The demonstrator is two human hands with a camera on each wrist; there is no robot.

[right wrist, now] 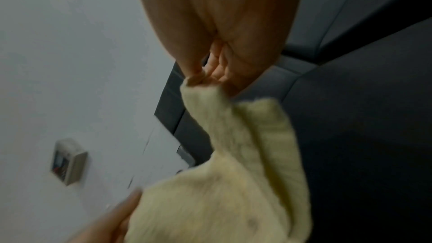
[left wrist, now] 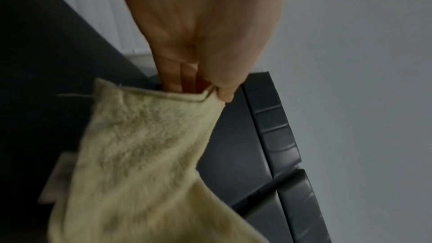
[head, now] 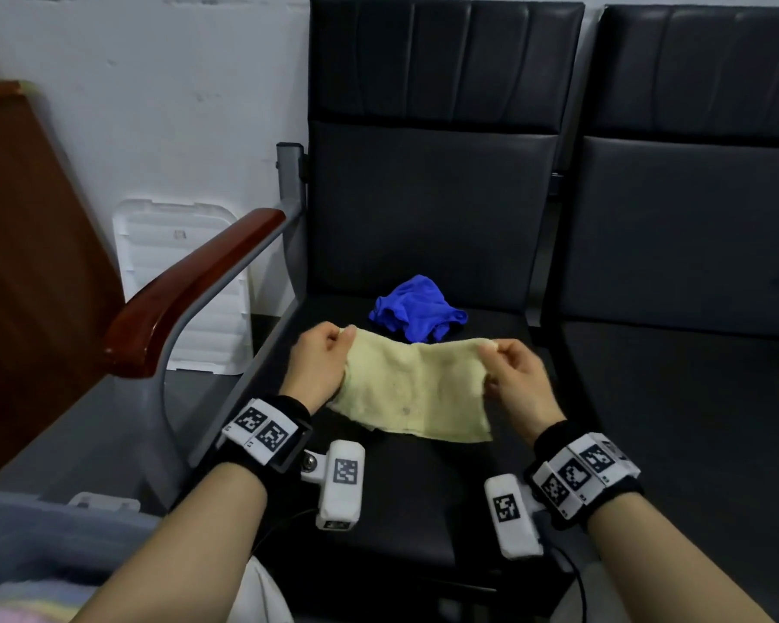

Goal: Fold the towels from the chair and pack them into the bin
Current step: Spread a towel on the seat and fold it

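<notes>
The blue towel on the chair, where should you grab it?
The blue towel lies crumpled on the seat, with no corner clearly free. Probably pinch its raised top bunch from above, lift it, then find corners. Both hands now hold the yellow towel.

Dim, even indoor light; wrist views blurred, perhaps by motion.

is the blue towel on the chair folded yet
No, the blue towel lies crumpled on the chair seat, behind the yellow towel.
</notes>
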